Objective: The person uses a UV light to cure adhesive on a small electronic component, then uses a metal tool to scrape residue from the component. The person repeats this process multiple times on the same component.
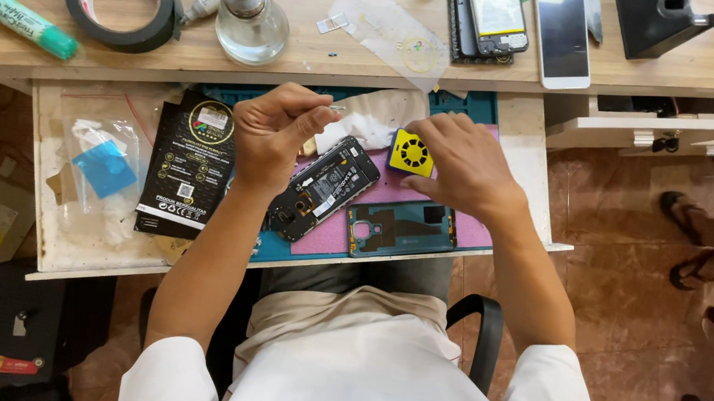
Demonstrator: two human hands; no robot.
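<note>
Both hands [366,144] over opened phone [323,187]

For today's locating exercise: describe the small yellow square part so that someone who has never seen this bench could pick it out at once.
Start at the pull-out tray below the wooden desktop, where a pink mat lies. The yellow part sits at the mat's top edge, against the right hand, right of the opened phone. Alone there it is bright yellow, with a black round mark.
</note>
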